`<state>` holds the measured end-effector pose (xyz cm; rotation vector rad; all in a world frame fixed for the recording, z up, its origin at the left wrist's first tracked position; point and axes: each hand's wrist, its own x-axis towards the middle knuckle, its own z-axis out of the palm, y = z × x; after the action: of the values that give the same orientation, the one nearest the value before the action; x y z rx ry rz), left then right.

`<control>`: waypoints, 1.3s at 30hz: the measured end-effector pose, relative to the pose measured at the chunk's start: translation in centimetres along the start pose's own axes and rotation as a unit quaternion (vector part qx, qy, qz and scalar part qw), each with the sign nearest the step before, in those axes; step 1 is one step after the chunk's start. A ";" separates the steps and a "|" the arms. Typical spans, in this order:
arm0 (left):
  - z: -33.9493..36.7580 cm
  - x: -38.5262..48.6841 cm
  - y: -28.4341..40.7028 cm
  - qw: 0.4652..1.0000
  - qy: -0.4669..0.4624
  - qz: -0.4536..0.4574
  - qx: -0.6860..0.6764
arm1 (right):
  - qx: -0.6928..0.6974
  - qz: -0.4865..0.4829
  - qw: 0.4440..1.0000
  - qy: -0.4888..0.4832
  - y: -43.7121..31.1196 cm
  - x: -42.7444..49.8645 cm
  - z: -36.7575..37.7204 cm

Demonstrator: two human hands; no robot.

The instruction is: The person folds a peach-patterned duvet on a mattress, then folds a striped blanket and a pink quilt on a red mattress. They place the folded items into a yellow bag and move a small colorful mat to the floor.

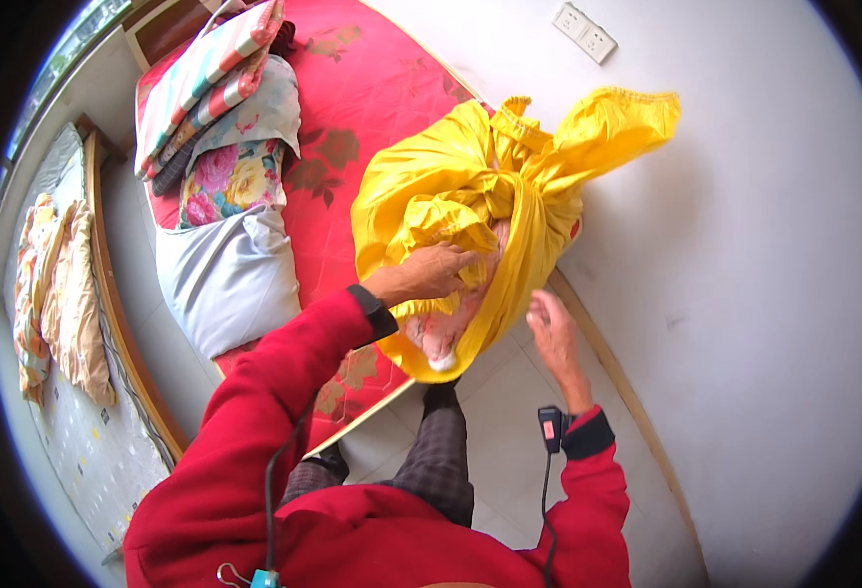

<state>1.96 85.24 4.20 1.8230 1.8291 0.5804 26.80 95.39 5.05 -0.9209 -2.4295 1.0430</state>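
A large yellow cloth bundle (401, 173) rests on the near right part of a red mattress, its gathered fabric tied in a knot with loose ends sticking up. Through a gap in the wrapping, pinkish patterned fabric (438, 331) shows. My left hand (431, 272) lies at the bundle's middle, its fingers at a loose yellow fold beside the gap; whether they grip it is hard to tell. To the right of the bundle, my right hand (553, 331) is raised over the tiled floor, fingers bent, apart from the cloth, with no object visible in it.
Folded striped bedding (203, 81), a floral pillow (233, 184) and a pale blue pillow (229, 279) line the left of the red mattress (328, 154). Farther left, clothes (71, 294) lie on a wood-edged bed. A white wall (732, 257) with a socket plate (585, 33) stands at right.
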 end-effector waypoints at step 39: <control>-5.0 14.5 -3.1 0.986 0.022 0.152 0.062 | -0.134 -0.074 0.987 0.058 5.6 16.7 -2.1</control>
<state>-3.36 99.89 5.58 2.2109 1.6576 0.6308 18.05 110.76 3.26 -0.8406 -2.5326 0.6051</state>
